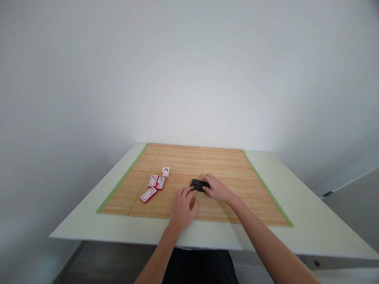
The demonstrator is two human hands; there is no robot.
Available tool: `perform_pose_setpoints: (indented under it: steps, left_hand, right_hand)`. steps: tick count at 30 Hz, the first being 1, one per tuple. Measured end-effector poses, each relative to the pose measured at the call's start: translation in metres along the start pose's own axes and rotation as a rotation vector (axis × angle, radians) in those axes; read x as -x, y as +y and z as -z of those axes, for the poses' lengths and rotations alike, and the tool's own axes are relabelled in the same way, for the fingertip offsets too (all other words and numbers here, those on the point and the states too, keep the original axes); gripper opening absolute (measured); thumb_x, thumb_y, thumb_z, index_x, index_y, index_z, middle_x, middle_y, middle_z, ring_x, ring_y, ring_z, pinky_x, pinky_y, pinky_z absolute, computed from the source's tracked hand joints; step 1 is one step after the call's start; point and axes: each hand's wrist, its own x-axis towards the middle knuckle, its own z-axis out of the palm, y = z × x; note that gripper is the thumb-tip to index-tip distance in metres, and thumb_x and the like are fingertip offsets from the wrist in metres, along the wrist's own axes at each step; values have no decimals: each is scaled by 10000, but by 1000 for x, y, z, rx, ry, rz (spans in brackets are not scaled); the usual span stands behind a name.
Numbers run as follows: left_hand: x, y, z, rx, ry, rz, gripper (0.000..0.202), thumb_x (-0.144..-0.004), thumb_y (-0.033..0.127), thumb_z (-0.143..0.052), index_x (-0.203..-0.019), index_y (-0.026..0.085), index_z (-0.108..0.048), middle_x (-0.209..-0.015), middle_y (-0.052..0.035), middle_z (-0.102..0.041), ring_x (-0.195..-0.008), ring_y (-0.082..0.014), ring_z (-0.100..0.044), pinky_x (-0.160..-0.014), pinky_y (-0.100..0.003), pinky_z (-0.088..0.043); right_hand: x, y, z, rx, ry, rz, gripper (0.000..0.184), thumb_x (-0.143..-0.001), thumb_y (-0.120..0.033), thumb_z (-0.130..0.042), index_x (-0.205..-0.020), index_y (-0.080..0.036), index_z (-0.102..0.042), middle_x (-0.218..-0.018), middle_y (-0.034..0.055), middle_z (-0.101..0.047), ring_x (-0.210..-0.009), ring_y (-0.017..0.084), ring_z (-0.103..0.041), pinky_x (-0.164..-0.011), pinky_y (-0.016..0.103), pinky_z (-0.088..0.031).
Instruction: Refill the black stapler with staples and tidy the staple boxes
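The right hand (218, 190) is gripping the black stapler (199, 183), probably for steadying it; the left hand (182, 209) is curling beside its end, grasping or not, I cannot tell.

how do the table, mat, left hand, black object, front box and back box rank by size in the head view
1. Table
2. Mat
3. Left hand
4. Black object and front box: too close to rank, as the right hand partly covers the object
5. Back box

Soft diffuse light; edges dimmer, wide-angle stretched.
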Motion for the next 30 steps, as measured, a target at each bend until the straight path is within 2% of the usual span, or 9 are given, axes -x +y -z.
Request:
perform_pose_setpoints:
  steps: [5, 9, 11, 15, 19, 23, 26, 28, 30]
  left_hand:
    - [4, 7, -6, -199, -8, -23, 523, -934, 190, -500, -1451, 272, -521, -1440, -81, -551, -1329, -298, -456, -1160, -539, -361]
    - [5, 11, -5, -259, -3, -26, 520, -950, 228, -492, -1466, 287, -503, -1431, -91, -545, -1304, -319, -458, -1159, -577, -330]
    - [5, 11, -5, -266, 1, -23, 515, -955, 243, -489, -1468, 295, -501, -1421, -93, -550, -1298, -326, -457, -1157, -589, -320]
    - [5, 8, -7, -273, 4, -14, 486, -942, 245, -498, -1421, 321, -541, -1407, -83, -565, -1273, -334, -465, -1147, -606, -318]
    - [4, 3, -8, -280, -6, -2, 511, -912, 200, -513, -1404, 333, -557, -1424, -66, -562, -1264, -325, -473, -1157, -606, -314]
    - [3, 2, -7, -277, -14, 8, 550, -912, 184, -506, -1437, 343, -535, -1440, -57, -560, -1287, -319, -465, -1169, -602, -304]
    - [3, 3, -8, -269, -26, 10, 557, -918, 187, -503, -1452, 344, -526, -1451, -56, -554, -1300, -318, -460, -1175, -600, -300]
    - [3, 2, -9, -273, -26, 9, 569, -919, 186, -502, -1465, 345, -516, -1446, -61, -558, -1302, -320, -460, -1178, -606, -296]
    - [3, 2, -10, -285, -23, 10, 584, -918, 181, -501, -1479, 344, -502, -1454, -65, -552, -1312, -324, -453, -1184, -613, -287]
  right_hand:
    - [-8, 6, 5, 0, -69, 15, 281, -805, -84, -634, -1066, -183, -660, -1045, 53, -666, -941, 198, -602, -838, 305, -456]
    - [-21, 10, 11, 22, -126, 35, 282, -756, -59, -662, -1010, -182, -672, -972, 25, -670, -865, 178, -601, -761, 267, -443]
    - [-28, 7, 10, 47, -133, 48, 240, -750, -107, -721, -974, -183, -679, -927, 15, -661, -828, 173, -590, -741, 261, -436]
    - [-44, -12, -2, 120, -76, 75, 287, -713, -303, -856, -929, -200, -697, -968, 44, -642, -953, 223, -569, -837, 312, -435]
    - [-52, -30, 0, 198, 8, 75, 281, -670, -341, -875, -851, -219, -699, -1000, 83, -640, -1078, 289, -522, -934, 376, -403]
    - [-31, -26, 33, 236, 101, 11, 232, -769, -359, -761, -952, -229, -703, -926, 65, -665, -952, 256, -562, -848, 347, -403]
    - [5, -4, 52, 188, 208, -164, 265, -882, -395, -616, -1087, -240, -679, -778, 12, -649, -709, 189, -555, -693, 302, -388]
    - [32, 17, 52, 83, 338, -298, 297, -906, -442, -569, -1101, -241, -668, -694, -15, -612, -637, 182, -541, -647, 299, -388]
    - [55, 36, 41, -38, 487, -370, 366, -923, -496, -533, -1128, -223, -663, -659, -22, -589, -613, 186, -535, -627, 306, -402]
